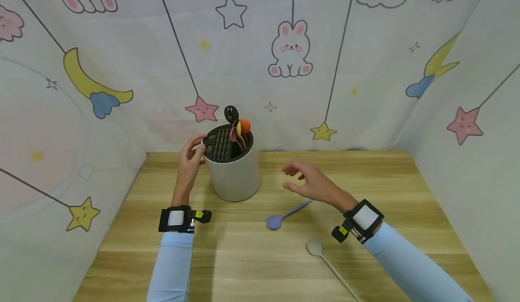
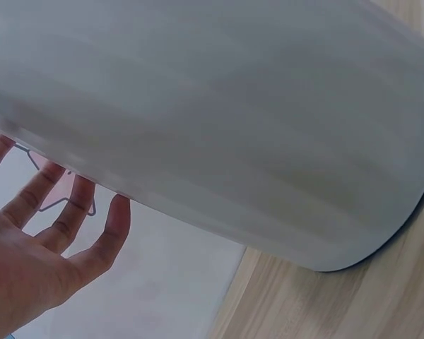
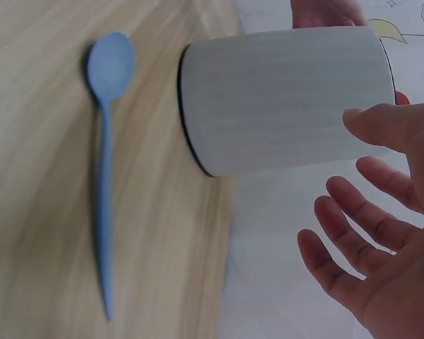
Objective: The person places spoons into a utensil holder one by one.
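A pale grey utensil holder with a black slotted top stands toward the back of the table. Standing in it are a black spoon-like utensil, an orange-headed one and thin pink and yellow ones. My left hand holds the holder at its upper left rim; in the left wrist view its fingers touch the side wall. To the holder's right, my right hand hovers above the table, fingers loosely bent and holding nothing. Below it lies a blue spoon.
Nearer the front, a grey-beige long-handled spoon lies on the wooden table, its handle running toward the lower right. White fabric walls with printed rabbits, stars and clouds enclose the table at the back and sides.
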A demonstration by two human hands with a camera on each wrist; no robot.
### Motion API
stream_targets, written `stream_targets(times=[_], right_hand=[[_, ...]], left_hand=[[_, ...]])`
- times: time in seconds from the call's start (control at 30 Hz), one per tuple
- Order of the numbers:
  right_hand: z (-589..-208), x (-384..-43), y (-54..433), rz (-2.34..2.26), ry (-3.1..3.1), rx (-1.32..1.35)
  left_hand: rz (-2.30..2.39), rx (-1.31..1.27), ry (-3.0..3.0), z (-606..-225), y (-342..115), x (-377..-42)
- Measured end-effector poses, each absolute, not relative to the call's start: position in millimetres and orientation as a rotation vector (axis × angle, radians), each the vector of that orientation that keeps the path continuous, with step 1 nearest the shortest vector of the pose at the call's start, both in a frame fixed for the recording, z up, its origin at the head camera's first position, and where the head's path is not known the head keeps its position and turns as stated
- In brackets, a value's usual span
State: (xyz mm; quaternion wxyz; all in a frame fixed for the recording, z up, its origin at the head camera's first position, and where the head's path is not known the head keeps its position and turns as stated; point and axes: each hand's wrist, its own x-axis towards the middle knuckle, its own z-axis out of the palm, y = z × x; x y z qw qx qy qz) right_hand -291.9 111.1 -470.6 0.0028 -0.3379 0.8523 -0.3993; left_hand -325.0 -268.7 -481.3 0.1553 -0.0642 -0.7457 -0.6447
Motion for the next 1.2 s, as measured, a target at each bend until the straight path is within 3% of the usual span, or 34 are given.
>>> stream_targets(times=[0.37,0.67,1.2], right_hand=[[-491,-255,139,-1.158,2.660,-1.084],[-506,-226,150,-1.092,2.670,-1.249],[-547,-168,168,-0.991,2.813,-1.224]], left_hand=[[-1.841,-0.176,-2.176,-450,-255,-305],[-1.825,-0.184,-2.181,-450,-257,-304],[-1.834,-0.158,-2.181,-449,-256,-306]])
